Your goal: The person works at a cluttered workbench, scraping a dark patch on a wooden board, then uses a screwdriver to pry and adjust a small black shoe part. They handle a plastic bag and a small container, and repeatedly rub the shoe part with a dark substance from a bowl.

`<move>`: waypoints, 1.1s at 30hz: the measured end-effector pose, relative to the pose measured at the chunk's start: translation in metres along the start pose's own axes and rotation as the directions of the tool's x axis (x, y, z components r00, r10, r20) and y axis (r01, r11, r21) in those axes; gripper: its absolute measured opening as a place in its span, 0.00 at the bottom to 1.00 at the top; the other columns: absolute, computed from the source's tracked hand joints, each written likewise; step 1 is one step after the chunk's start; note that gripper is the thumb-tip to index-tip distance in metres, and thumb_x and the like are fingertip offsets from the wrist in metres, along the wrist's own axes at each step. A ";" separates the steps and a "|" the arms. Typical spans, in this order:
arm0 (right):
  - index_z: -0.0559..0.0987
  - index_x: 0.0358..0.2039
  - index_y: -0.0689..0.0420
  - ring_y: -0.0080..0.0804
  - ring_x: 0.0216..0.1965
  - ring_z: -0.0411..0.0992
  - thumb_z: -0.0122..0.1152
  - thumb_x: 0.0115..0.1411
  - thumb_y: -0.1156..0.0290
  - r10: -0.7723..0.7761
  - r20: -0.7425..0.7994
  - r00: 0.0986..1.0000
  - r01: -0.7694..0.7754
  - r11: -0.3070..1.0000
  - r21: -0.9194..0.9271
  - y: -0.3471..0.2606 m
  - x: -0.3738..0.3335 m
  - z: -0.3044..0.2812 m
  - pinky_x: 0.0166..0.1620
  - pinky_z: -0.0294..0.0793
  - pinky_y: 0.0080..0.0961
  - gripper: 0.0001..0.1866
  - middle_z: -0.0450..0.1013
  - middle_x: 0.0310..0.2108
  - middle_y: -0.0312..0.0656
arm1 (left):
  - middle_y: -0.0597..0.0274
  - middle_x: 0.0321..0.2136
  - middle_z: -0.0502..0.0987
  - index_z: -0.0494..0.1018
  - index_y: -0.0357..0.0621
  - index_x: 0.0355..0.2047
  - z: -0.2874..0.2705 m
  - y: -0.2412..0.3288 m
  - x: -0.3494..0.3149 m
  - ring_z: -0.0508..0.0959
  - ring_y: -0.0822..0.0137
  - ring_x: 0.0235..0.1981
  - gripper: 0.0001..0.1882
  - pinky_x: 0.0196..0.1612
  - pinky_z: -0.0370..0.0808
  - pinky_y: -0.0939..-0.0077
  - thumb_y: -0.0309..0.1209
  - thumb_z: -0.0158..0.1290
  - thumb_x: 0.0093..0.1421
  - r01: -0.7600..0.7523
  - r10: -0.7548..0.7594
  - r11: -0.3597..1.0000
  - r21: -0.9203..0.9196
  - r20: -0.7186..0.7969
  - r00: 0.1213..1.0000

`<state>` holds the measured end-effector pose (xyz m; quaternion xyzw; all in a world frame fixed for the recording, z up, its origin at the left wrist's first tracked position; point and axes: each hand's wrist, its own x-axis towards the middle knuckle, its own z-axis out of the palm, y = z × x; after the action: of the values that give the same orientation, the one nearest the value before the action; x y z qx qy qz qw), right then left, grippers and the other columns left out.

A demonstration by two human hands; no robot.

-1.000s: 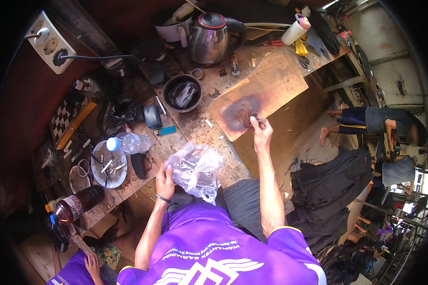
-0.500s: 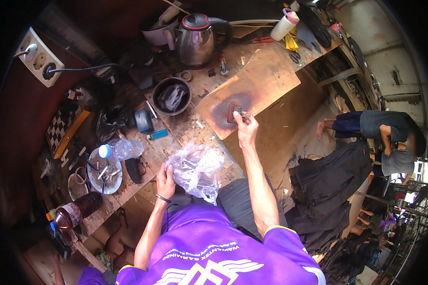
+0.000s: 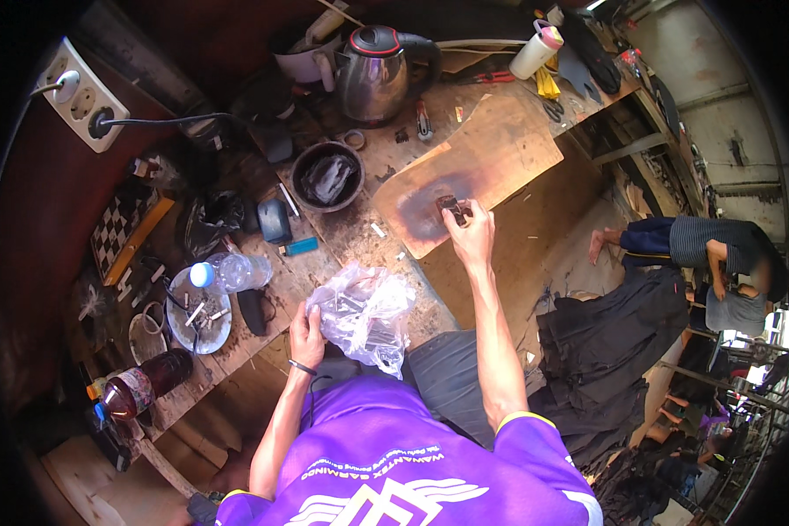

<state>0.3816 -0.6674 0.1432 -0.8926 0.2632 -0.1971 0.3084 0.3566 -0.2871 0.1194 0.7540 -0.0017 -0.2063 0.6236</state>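
My right hand [image 3: 472, 235] pinches a small dark brown block [image 3: 448, 205] between thumb and fingers. The block is at the scorched-looking dark patch of a thin tan board [image 3: 508, 145]; whether it touches the board I cannot tell. My left hand [image 3: 305, 331] is closed on the left edge of a crumpled clear plastic bag [image 3: 368, 311], at the table's near edge above my lap. Darker pieces show through the plastic, too blurred to name. Beyond the bag stands a dark round bowl [image 3: 303, 195] with a dark, shiny lump in it.
A metal kettle [image 3: 373, 88] and a white bottle [image 3: 535, 53] stand at the back. On the left are a plate [image 3: 180, 335] of cigarette butts, a clear bottle [image 3: 241, 273], a teal lighter [image 3: 300, 246] and a dark drink bottle [image 3: 140, 386]. Black cloth [image 3: 614, 342] lies right; people are beyond.
My right hand has shifted slightly right with the block, which now looks more tilted. My left hand stays on the bag. A purple sleeve and leg at the lower left have gone from view.
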 end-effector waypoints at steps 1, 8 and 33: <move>0.81 0.40 0.62 0.54 0.43 0.73 0.73 0.53 0.62 -0.014 0.039 0.999 0.016 0.998 -0.053 0.002 0.004 0.001 0.50 0.73 0.44 0.19 0.79 0.37 0.52 | 0.64 0.36 0.79 0.73 0.33 0.50 0.001 0.000 0.001 0.73 0.76 0.36 0.14 0.40 0.72 0.77 0.32 0.45 0.75 -0.022 0.022 1.000 -0.009 -0.003 1.000; 0.79 0.44 0.58 0.47 0.45 0.72 0.73 0.53 0.58 -0.182 0.194 0.964 0.245 0.892 -0.379 0.010 -0.002 0.023 0.45 0.69 0.45 0.23 0.77 0.39 0.46 | 0.62 0.37 0.80 0.73 0.32 0.51 -0.001 -0.005 0.002 0.74 0.76 0.37 0.15 0.42 0.73 0.76 0.32 0.46 0.75 0.021 -0.022 0.998 -0.054 -0.019 1.000; 0.82 0.46 0.55 0.52 0.46 0.74 0.72 0.50 0.68 -0.471 0.447 0.761 0.535 0.844 -0.022 -0.168 0.085 0.089 0.51 0.75 0.42 0.21 0.80 0.42 0.46 | 0.54 0.27 0.78 0.73 0.28 0.48 -0.013 -0.002 -0.001 0.73 0.71 0.29 0.19 0.34 0.73 0.68 0.37 0.52 0.71 0.009 -0.003 0.998 0.063 -0.094 0.996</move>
<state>0.5520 -0.5649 0.2044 -0.9714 -0.0463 -0.0537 0.2266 0.3588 -0.2744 0.1196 0.7824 0.0233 -0.1727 0.5979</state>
